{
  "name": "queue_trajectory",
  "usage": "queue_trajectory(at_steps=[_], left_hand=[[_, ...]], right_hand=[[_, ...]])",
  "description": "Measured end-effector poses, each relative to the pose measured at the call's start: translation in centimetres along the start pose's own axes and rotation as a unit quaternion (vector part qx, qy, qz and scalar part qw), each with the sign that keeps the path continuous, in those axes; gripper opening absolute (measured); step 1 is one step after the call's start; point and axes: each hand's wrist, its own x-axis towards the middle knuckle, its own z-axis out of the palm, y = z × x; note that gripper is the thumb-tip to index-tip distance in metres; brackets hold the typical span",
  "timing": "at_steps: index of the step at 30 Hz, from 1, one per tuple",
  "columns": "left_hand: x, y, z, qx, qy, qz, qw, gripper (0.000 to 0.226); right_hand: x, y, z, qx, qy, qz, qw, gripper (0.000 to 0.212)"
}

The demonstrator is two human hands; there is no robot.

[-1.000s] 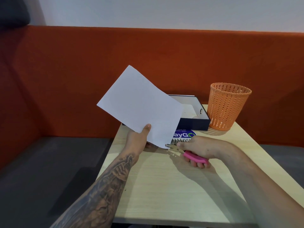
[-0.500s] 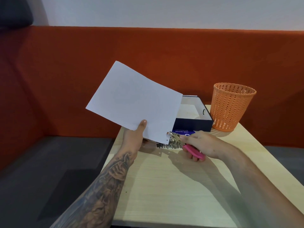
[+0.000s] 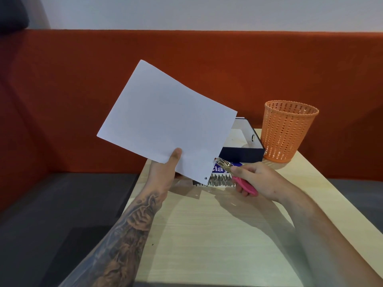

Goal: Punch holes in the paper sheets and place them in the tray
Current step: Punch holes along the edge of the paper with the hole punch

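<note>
My left hand point(image 3: 165, 172) holds a white paper sheet point(image 3: 165, 123) up above the table, thumb on its lower edge. One small punched hole shows near the sheet's bottom corner. My right hand point(image 3: 255, 181) grips a pink-handled hole punch point(image 3: 234, 175), and its metal jaws touch the sheet's right edge, higher than the hole. Behind the sheet stands the dark blue tray point(image 3: 242, 155), white inside, partly hidden by the paper.
An orange mesh basket point(image 3: 288, 131) stands right of the tray at the table's far edge. A printed pack with blue lettering point(image 3: 219, 177) lies under the hands. The light wooden table point(image 3: 217, 235) borders an orange upholstered bench back point(image 3: 62, 90).
The sheet has risen and shifted. A punched hole now shows at its bottom corner, and the punch has moved up along the right edge, away from that corner.
</note>
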Motion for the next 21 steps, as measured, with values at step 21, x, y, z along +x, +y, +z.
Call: queue_trajectory(at_steps=[21], left_hand=[[-0.99,0.28,0.10,0.022,-0.009,-0.051,0.998,0.030]], right_hand=[[-0.64,0.22,-0.43,-0.005,0.041,-0.018,0.999,0.045]])
